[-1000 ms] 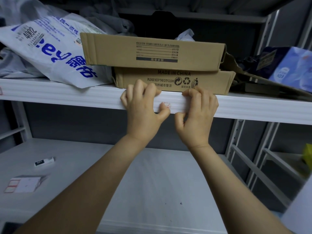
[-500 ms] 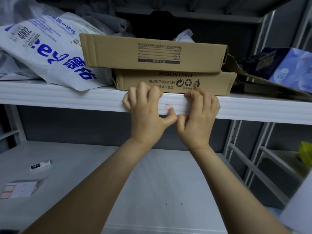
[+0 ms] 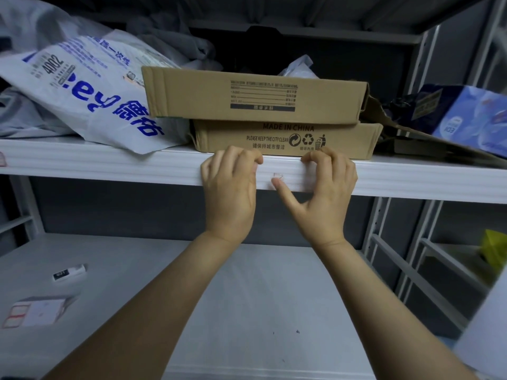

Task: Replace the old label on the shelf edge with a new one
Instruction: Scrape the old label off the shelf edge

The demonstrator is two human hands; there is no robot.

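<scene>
grey metal shelving (image 3: 382, 223) fills the view, two flat brown cardboard boxes (image 3: 258, 94) stacked just behind the white ribbed shelf edge (image 3: 109, 165). the left hand (image 3: 230, 193) and right hand (image 3: 326, 196) both hook curled fingers over that edge, but the left thumb has drawn away, leaving the right thumb pressing just under the small red-printed old label (image 3: 278, 175). less of it shows than before, so peeling seems nearly done.

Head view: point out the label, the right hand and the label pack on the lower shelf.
label (image 3: 277, 175), head view, faint red marks on the shelf edge (image 3: 109, 165)
right hand (image 3: 326, 198), head view, back of the hand
label pack (image 3: 35, 311), head view, top sheet
</scene>
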